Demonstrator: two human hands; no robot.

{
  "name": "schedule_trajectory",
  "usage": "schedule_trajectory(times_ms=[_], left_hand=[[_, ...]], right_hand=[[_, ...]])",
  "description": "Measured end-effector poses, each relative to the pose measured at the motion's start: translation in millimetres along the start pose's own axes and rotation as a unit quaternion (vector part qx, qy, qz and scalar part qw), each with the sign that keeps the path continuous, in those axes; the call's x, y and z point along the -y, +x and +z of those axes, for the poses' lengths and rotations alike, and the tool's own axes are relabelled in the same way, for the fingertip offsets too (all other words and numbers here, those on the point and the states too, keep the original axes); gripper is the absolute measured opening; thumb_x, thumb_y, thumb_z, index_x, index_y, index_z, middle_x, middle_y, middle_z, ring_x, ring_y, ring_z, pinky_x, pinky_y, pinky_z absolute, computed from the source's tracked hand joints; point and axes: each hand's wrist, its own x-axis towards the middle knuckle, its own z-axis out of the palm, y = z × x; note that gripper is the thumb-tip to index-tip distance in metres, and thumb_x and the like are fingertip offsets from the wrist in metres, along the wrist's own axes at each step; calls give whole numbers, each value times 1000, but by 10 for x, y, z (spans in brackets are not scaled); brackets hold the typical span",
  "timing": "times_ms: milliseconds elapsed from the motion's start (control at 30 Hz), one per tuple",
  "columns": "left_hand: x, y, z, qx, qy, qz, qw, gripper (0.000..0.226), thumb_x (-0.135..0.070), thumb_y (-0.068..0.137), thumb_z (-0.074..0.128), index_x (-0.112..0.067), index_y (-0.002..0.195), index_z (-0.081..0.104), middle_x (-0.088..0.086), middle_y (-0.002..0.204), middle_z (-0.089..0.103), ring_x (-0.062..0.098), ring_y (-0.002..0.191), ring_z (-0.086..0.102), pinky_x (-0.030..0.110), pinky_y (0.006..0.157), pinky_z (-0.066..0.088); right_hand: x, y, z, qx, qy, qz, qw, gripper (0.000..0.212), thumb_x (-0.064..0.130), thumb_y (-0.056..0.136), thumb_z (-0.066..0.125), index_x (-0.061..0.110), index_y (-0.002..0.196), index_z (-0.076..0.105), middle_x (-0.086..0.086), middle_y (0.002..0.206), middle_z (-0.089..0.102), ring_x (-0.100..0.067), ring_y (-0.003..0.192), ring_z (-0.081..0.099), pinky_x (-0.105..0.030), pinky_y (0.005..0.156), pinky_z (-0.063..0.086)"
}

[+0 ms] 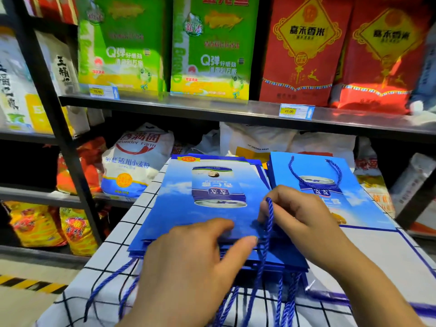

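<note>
A stack of flat blue paper gift bags (203,197) lies on a table with a white, black-grid cloth (132,223). The top bag shows a printed can. My left hand (188,263) rests on the near edge of the stack, fingers spread and thumb pressing the top bag's rim. My right hand (299,213) pinches the blue rope handle (269,223) of the top bag and lifts it up from the rim. More rope handles hang off the table's near edge. A second blue bag (330,190) lies flat to the right, its handle on top.
Dark metal shelves stand behind the table. Green rice bags (212,48) and red rice bags (304,50) fill the upper shelf, a white flour sack (136,161) the middle one. Yellow snack bags (35,225) sit low at the left. Striped floor tape (28,283) runs at lower left.
</note>
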Motion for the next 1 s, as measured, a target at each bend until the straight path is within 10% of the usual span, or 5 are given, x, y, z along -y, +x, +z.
schedule_trajectory(times_ms=[300, 500, 733, 1000], left_hand=[[-172, 147, 257, 107, 154, 47, 981, 35, -56, 88, 39, -26, 99, 52, -2, 89, 62, 18, 90, 56, 29, 67, 38], [-41, 510, 37, 59, -111, -14, 992, 37, -45, 81, 55, -15, 59, 61, 2, 49, 54, 15, 49, 46, 29, 53, 40], [-133, 924, -173, 101, -267, -15, 958, 33, -25, 85, 59, -10, 56, 61, -1, 34, 48, 12, 33, 36, 13, 36, 30], [240, 726, -293, 207, -211, -39, 955, 41, -40, 85, 52, -8, 62, 62, -2, 38, 48, 8, 36, 35, 15, 37, 29]], right_hand=[[55, 108, 71, -71, -52, 71, 994, 35, 17, 84, 61, 20, 50, 51, 9, 46, 54, -7, 46, 44, -16, 47, 35], [207, 18, -60, -117, 58, 80, 988, 23, 5, 82, 59, 27, 86, 66, 10, 63, 58, -4, 53, 48, -11, 53, 39], [507, 60, 251, 156, -75, 90, 981, 28, 40, 79, 61, 12, 76, 65, 4, 52, 48, -4, 47, 40, -21, 50, 32], [570, 424, 257, 17, 223, 147, 964, 21, 9, 91, 49, 7, 72, 59, -1, 52, 59, -10, 37, 50, -19, 37, 40]])
